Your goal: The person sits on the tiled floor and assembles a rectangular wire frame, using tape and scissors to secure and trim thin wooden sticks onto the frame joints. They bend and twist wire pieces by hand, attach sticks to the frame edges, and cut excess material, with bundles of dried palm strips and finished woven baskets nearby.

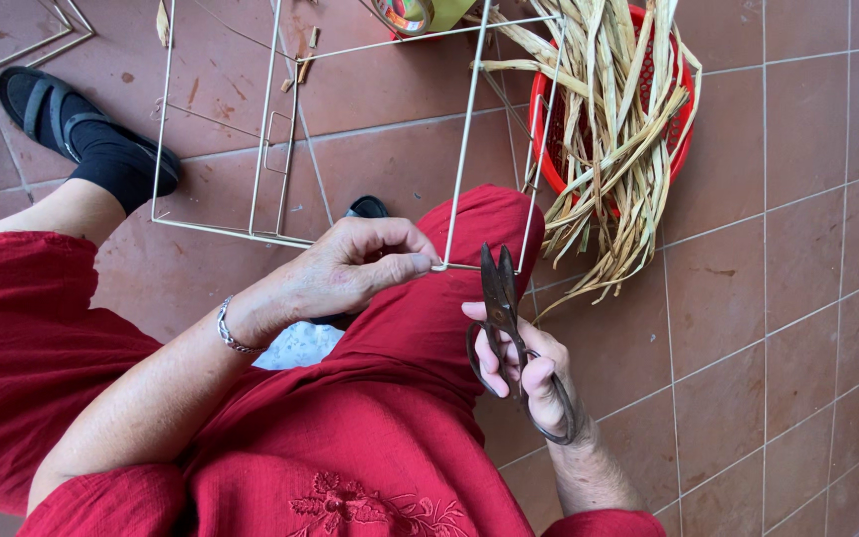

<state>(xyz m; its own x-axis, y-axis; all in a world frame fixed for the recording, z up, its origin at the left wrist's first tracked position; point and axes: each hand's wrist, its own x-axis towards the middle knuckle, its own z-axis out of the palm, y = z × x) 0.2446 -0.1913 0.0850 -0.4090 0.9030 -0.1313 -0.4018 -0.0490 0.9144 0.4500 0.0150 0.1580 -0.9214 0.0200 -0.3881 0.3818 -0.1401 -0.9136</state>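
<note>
My left hand (pixel 355 267) pinches the near corner of a white wire frame (pixel 464 149) that rests against my knee. My right hand (pixel 527 373) grips a pair of dark metal scissors (pixel 500 293), blades shut and pointing up at that same corner. The frame is box-shaped, made of thin white rods, and stretches away over the floor. A silver bracelet (pixel 229 333) sits on my left wrist. I wear red clothing (pixel 370 438) and am seated.
A red plastic basket (pixel 552 149) full of dried pale straw strips (pixel 618 119) stands at the upper right. A roll of tape (pixel 405 15) lies at the top. My foot in a black sandal (pixel 62 119) rests upper left. Floor is reddish tile (pixel 797 249).
</note>
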